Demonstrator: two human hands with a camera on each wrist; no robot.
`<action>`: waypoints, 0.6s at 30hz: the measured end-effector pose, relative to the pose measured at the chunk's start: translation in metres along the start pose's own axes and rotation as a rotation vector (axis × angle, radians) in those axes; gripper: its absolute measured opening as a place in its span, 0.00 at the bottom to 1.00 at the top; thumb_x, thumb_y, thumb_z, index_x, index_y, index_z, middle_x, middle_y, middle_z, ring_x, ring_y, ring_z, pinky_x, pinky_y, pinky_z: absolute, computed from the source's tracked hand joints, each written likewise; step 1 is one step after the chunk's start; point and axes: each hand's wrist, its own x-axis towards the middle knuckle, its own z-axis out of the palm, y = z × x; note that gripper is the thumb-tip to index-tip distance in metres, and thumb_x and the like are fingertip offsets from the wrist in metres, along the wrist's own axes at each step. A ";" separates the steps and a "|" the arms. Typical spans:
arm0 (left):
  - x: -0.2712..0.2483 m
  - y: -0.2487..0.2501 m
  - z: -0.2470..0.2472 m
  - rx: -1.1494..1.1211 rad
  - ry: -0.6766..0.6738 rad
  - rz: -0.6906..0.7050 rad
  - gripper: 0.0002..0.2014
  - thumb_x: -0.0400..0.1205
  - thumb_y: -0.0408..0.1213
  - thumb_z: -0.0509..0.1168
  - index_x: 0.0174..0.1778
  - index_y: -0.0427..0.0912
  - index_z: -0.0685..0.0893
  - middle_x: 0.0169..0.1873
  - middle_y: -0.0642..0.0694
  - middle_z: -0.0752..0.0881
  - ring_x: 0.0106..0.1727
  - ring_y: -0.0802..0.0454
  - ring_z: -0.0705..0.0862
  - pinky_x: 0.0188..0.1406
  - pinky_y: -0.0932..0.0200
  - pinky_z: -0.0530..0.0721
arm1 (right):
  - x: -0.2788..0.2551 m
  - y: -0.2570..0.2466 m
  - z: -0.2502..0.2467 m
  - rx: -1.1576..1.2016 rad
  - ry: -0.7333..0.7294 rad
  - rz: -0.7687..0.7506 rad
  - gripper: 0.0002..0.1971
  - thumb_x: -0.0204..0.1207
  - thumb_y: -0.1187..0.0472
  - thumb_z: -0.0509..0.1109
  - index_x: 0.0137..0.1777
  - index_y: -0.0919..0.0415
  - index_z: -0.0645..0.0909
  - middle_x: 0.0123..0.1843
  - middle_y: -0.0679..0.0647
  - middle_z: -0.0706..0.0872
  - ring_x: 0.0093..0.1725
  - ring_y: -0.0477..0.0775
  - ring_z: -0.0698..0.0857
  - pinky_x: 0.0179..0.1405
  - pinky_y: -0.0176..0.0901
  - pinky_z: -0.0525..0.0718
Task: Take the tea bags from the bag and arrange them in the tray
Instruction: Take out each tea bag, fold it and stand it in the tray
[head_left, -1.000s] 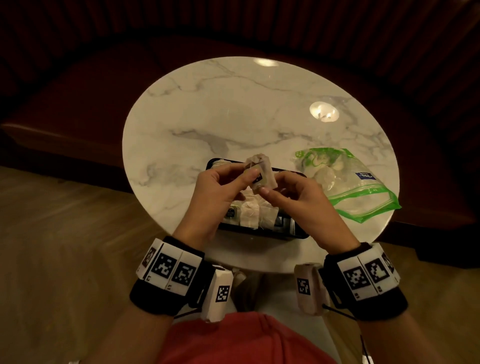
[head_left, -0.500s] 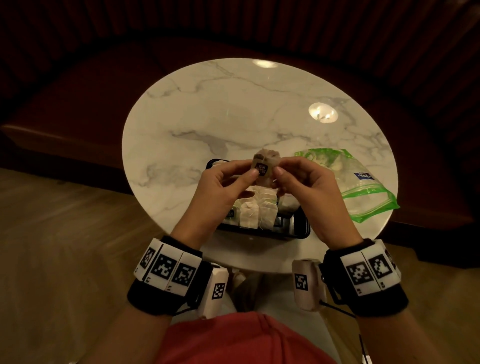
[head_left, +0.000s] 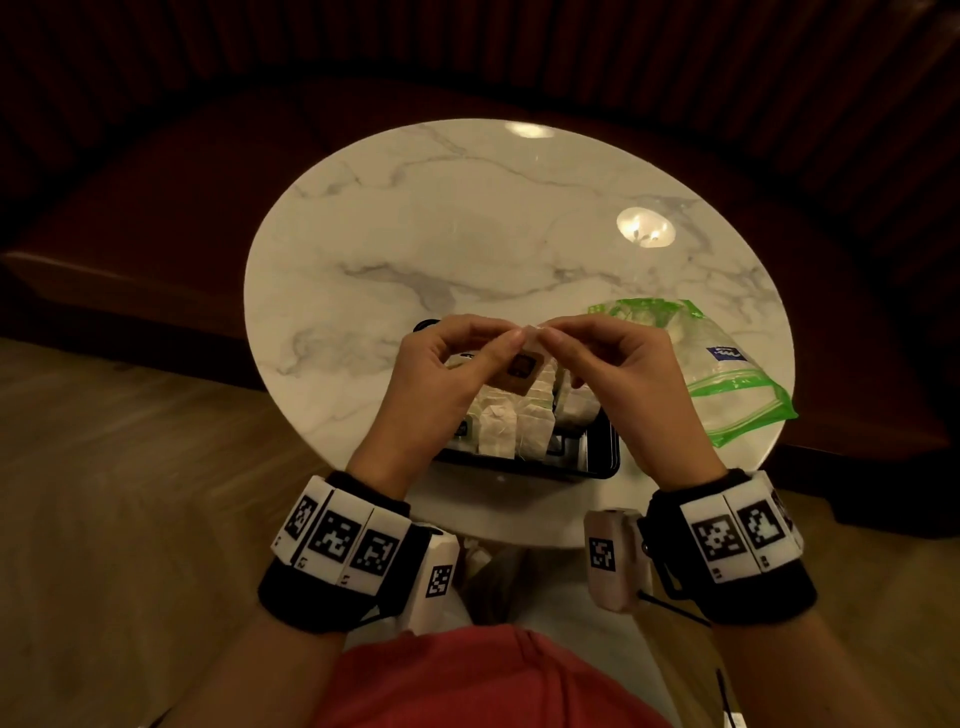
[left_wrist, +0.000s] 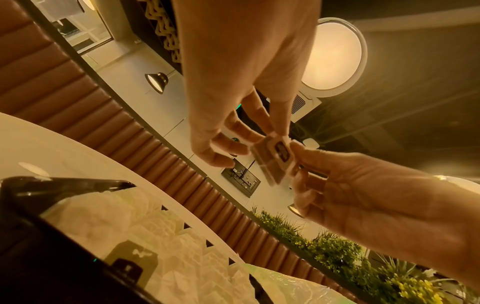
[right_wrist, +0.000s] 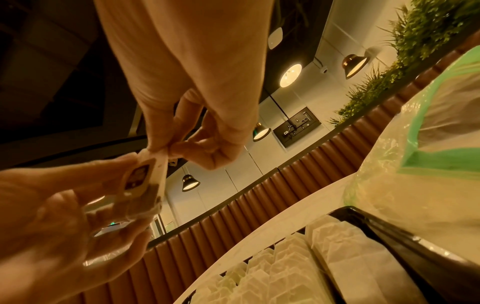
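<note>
both hands are raised above the black tray (head_left: 602, 457), sharing one tea bag (head_left: 522, 366) between them. the left hand (head_left: 441, 374) pinches its upper left edge with thumb and forefinger, the other fingers curled under it; the right hand (head_left: 618, 374) pinches the upper right corner the same way, with its remaining fingers folded in toward the palm. the tea bag hangs just over the tray, not touching what lies below. it carries a small dark label (left_wrist: 281, 151) with a pale border; the print on it is too blurred to read in any view.

the tray sits near the front edge of the round marble table (head_left: 467, 249) and already holds rows of white tea bags (head_left: 514, 431) standing side by side, their zigzag top edges showing in the right wrist view. one near the left end shows a dark tag (left_wrist: 131, 259) with a pale mark that cannot be made out.

just right of the tray lies the clear plastic bag (head_left: 727, 374) with a green zip strip, more tea bags visible inside. it bears a small blue label (head_left: 726, 353) with white writing, illegible.
</note>
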 end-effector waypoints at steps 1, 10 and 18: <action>0.000 0.000 0.000 0.004 -0.013 -0.002 0.04 0.80 0.33 0.71 0.49 0.42 0.90 0.44 0.46 0.92 0.49 0.52 0.90 0.49 0.63 0.86 | 0.000 0.000 0.000 0.001 0.014 0.001 0.04 0.77 0.63 0.74 0.49 0.59 0.90 0.42 0.50 0.92 0.41 0.41 0.87 0.38 0.30 0.80; 0.000 -0.002 -0.001 -0.040 -0.017 -0.062 0.09 0.82 0.29 0.68 0.55 0.41 0.88 0.51 0.47 0.91 0.52 0.58 0.89 0.48 0.69 0.84 | -0.001 -0.003 0.000 0.075 0.048 -0.023 0.09 0.75 0.64 0.76 0.55 0.55 0.86 0.43 0.61 0.89 0.42 0.51 0.87 0.38 0.41 0.83; 0.001 -0.004 -0.001 -0.092 0.024 -0.048 0.11 0.78 0.24 0.71 0.52 0.42 0.86 0.44 0.44 0.90 0.49 0.55 0.89 0.49 0.64 0.86 | -0.005 -0.002 0.001 0.182 -0.024 0.032 0.15 0.75 0.67 0.73 0.61 0.63 0.82 0.49 0.61 0.91 0.49 0.50 0.90 0.47 0.36 0.84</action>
